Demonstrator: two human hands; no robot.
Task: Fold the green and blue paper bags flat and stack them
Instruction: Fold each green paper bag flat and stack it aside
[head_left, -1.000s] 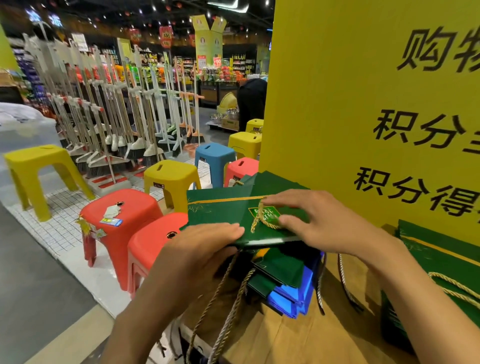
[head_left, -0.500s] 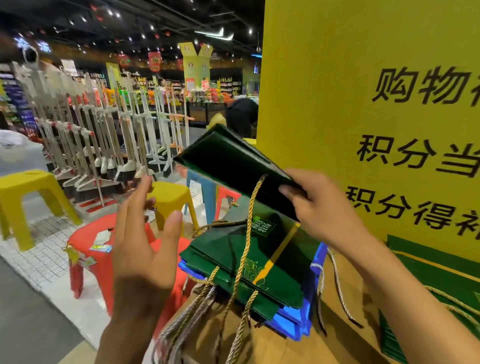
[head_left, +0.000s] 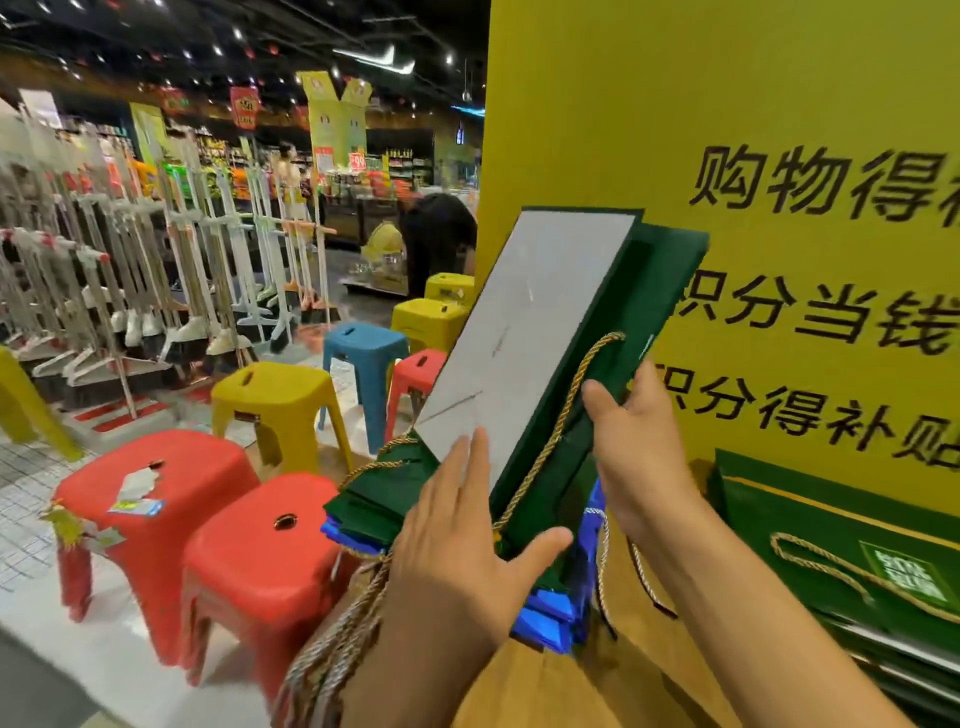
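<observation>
Green paper bag (head_left: 634, 312) tilts at frame centre, long axis lower left to upper right, over the bag stack (head_left: 374, 499). Right hand (head_left: 639, 457) pinches its right edge; left hand (head_left: 457, 551), fingers straight, presses its grey base.

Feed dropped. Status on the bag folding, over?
Right hand grips tilted green bag; left hand flat on its grey base panel. Stack beneath, green over blue. Gold rope handle dangles across the bag.

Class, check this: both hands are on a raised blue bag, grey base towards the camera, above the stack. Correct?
No. The head view shows the raised bag is green, not blue; left hand and right hand are on it, grey base towards the camera, above the stack.
</observation>
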